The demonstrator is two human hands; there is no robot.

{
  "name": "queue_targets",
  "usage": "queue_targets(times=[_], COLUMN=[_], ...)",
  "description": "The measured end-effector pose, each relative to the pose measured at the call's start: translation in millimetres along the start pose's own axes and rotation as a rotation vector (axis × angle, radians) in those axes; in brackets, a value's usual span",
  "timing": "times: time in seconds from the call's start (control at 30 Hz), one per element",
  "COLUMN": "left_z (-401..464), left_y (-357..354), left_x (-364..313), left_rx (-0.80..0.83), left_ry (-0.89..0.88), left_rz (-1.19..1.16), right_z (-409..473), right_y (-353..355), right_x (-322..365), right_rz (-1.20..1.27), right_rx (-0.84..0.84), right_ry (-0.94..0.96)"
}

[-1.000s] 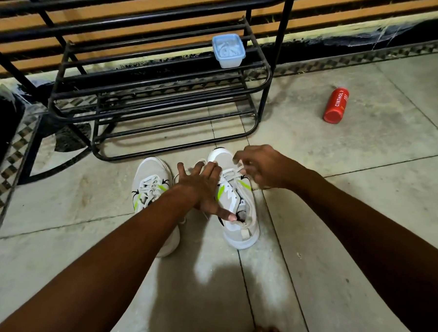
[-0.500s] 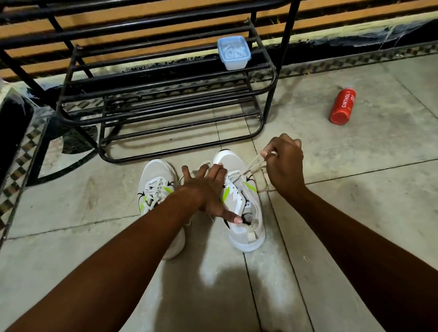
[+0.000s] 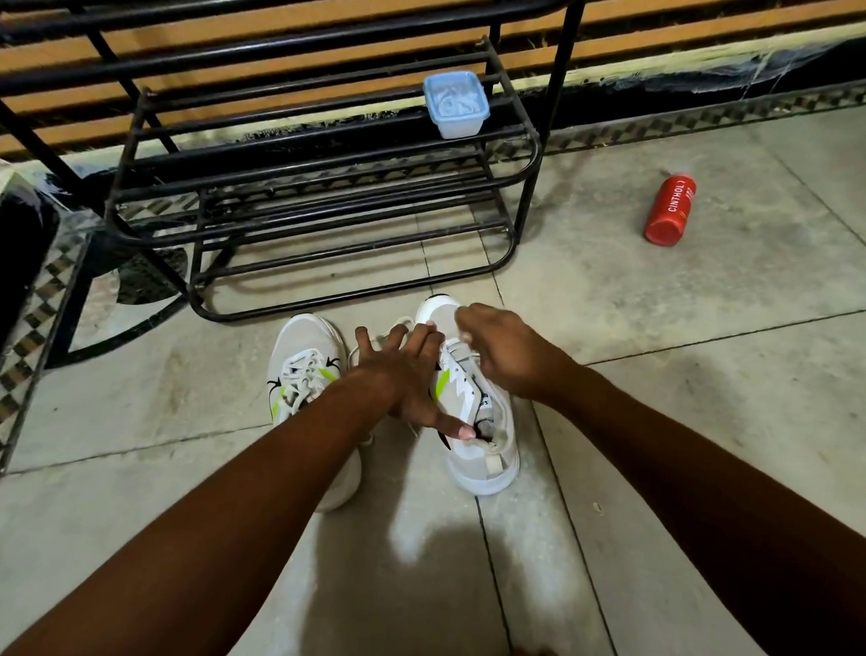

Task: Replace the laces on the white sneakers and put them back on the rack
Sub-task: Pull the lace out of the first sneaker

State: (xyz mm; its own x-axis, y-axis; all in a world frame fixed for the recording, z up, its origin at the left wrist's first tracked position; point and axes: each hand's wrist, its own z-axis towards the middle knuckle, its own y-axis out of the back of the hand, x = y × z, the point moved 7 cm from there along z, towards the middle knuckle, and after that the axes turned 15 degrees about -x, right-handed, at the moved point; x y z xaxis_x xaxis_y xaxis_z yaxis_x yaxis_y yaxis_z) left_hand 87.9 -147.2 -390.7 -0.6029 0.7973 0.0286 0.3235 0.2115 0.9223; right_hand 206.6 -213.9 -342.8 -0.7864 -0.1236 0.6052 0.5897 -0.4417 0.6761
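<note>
Seated on the pale stone-tile floor (image 3: 718,393), you reach both bare arms toward a pair of white mesh sneakers with lime-green flashes, each lying lengthwise away from you, toes toward the rack. Your left hand (image 3: 408,376) rests flat with fingers spread on the right-hand sneaker (image 3: 471,415), its thumb reaching back to the collar, while the left-hand sneaker (image 3: 303,371) sits just beside it, partly under your forearm. Your right hand (image 3: 504,356) curls over the forefoot, fingers pinching the white lace (image 3: 462,352). Beyond the toes stands the black tubular metal shoe rack (image 3: 328,182), a pale blue lidded plastic tub (image 3: 455,103) on its top tier. A red Cinthol can (image 3: 670,210) lies well apart to the right.
</note>
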Motion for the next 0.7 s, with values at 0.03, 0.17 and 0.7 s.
queue_targets(times=[0.03, 0.17, 0.7], left_z=[-0.8, -3.9, -7.1], left_y=[-0.5, -1.9, -13.8], left_x=[0.5, 2.4, 8.8], left_rx=[-0.001, 0.002, -0.094], left_ry=[-0.002, -0.006, -0.016], left_rz=[0.001, 0.005, -0.222], right_z=[-1.7, 3.8, -1.8], right_y=[-13.5, -36.9, -34.6], right_x=[3.9, 1.4, -30.8], right_rz=[-0.080, -0.360, -0.059], right_rx=[0.102, 0.235, 0.267], right_ry=[0.100, 0.239, -0.335])
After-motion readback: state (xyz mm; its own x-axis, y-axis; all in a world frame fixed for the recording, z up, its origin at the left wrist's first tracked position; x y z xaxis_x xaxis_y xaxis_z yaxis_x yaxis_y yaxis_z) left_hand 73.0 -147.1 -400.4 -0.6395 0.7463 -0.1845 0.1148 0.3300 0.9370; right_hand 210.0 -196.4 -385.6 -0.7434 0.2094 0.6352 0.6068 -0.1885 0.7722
